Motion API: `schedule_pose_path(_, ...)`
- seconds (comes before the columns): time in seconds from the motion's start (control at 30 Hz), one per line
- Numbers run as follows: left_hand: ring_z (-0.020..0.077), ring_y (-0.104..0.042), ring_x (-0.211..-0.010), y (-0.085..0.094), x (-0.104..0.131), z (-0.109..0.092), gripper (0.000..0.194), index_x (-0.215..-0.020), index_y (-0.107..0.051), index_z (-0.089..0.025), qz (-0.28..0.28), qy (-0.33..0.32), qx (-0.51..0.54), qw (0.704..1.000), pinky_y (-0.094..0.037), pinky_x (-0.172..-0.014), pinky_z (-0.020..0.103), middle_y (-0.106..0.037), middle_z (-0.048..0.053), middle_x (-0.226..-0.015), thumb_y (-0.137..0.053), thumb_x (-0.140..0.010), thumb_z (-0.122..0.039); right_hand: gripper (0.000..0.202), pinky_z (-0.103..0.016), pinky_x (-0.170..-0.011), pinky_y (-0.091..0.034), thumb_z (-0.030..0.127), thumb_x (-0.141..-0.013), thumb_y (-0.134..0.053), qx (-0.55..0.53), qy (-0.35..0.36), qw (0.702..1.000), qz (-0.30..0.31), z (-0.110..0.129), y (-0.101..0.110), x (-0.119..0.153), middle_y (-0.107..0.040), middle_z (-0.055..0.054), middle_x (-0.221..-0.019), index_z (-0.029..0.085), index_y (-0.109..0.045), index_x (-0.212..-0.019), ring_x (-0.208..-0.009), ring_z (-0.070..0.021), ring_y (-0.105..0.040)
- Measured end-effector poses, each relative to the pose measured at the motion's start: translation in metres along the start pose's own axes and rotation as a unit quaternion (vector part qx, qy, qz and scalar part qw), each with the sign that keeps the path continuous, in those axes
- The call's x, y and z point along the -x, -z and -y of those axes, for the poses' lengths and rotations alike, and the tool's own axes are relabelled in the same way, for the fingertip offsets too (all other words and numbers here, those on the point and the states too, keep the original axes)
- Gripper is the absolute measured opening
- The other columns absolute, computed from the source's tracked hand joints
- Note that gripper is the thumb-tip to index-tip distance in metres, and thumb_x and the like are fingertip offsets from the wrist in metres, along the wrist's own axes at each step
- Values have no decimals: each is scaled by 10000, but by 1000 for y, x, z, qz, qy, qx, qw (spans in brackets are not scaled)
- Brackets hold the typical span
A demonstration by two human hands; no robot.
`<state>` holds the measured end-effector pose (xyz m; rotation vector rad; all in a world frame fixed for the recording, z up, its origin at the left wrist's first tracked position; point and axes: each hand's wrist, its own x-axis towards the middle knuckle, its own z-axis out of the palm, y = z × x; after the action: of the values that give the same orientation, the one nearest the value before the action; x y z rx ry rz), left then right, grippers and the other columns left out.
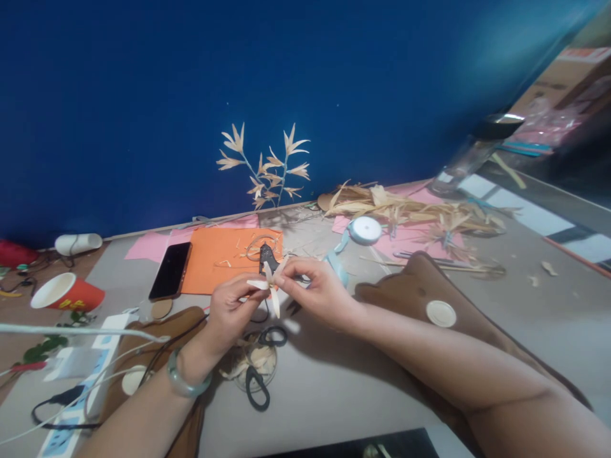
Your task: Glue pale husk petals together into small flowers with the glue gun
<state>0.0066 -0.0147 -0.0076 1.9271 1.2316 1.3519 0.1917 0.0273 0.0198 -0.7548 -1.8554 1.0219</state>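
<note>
Over the middle of the table, my left hand (233, 305) and my right hand (317, 289) meet at a small flower (275, 302) with pale, narrow, husk-like petals. The left fingers pinch it from one side. My right thumb and forefinger pinch an upper petal. Below the hands lie black-handled scissors (258, 388), resting across a clear round dish (241, 366) of husk pieces. A black tool (268, 254), partly hidden by the flower and hands, lies just beyond them. Against the wall stands a branch of similar dried-husk flowers (281, 168).
An orange sheet (210, 254) and a black phone (170, 270) lie at left, near a red paper cup (71, 296) and a power strip (71, 407). Blue ribbon on a spool (365, 230) and dried husks (382, 202) sit at back right. Brown pads (401, 292) lie under my forearms.
</note>
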Motion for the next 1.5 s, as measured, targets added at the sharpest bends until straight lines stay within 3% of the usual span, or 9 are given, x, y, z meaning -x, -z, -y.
schedule_pose_path(0.47,177,-666,-897,1,2,-2,117,-861,-720,-197,23,19,6,1000,-500,-813,270,-728,64,-950,-603,-854,-198,338,-244,-624,-459,400,-876,-590,4,5,1000,-4,1,0,-1,-641,-22,-654,160,-610,-639,-624,-117,-582)
schedule_pose_path(0.8,126,-629,-631,0,-2,-8,98,-763,-710,-188,-2,43,-1,999,-474,-596,216,-700,6,-696,-641,-820,-228,239,-250,-654,-465,299,-859,-599,-4,8,1000,2,2,0,0,-660,-43,-693,150,-624,-673,-665,-131,-602)
schedule_pose_path(1.5,130,-637,-606,-3,-5,-10,125,-663,-682,-167,-30,82,52,995,-495,-565,212,-686,10,-634,-657,-783,-190,120,-281,-710,-493,163,-833,-586,-5,52,999,-1,0,-1,0,-694,-47,-748,168,-657,-735,-728,-151,-638)
